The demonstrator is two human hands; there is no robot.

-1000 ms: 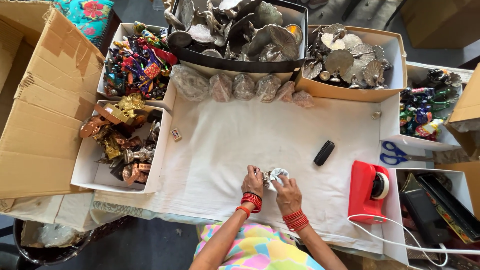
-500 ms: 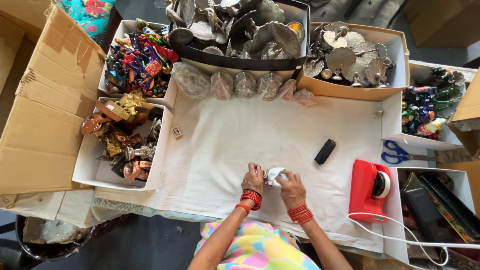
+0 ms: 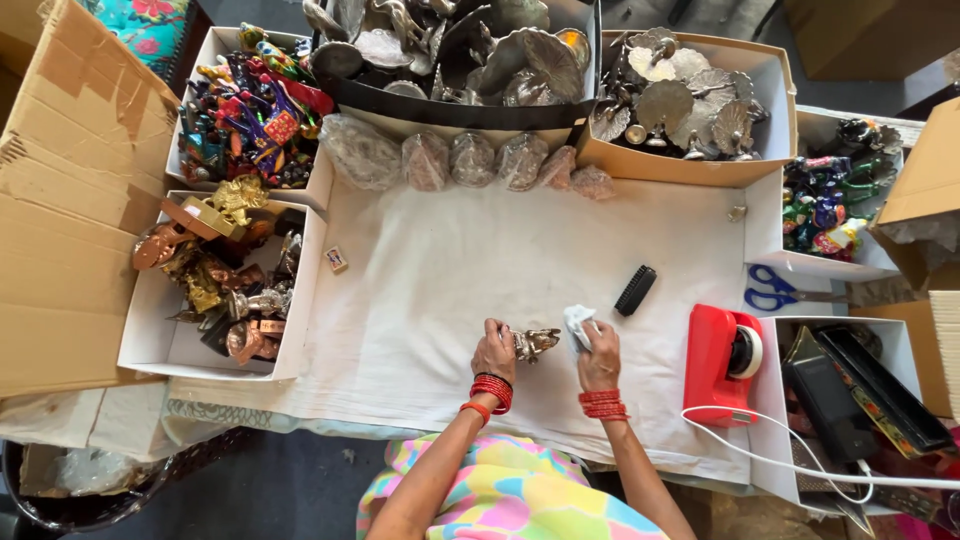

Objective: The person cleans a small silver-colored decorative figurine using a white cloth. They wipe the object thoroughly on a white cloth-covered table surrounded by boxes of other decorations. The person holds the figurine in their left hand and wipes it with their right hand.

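While the left hand pinches a small silver metal figurine at one end, fingers curled tight around it, the right hand has its fingers bunched around a wad of white cloth held just beside the figurine's far end. The figurine sits between the two sets of fingertips, low over the white table sheet; whether it touches the sheet I cannot tell. Beyond the right fingers lies a small black brush, and further out to that side stands a red tape dispenser with blue-handled scissors past it. Well beyond the left fingers is a white tray of brass and copper figurines.

As a judgement, the main risk is the grip: the left fingers hold only one end, so a firm rub from the cloth could twist the figurine loose and drop it. Thin projecting parts might also snag the cloth and bend.
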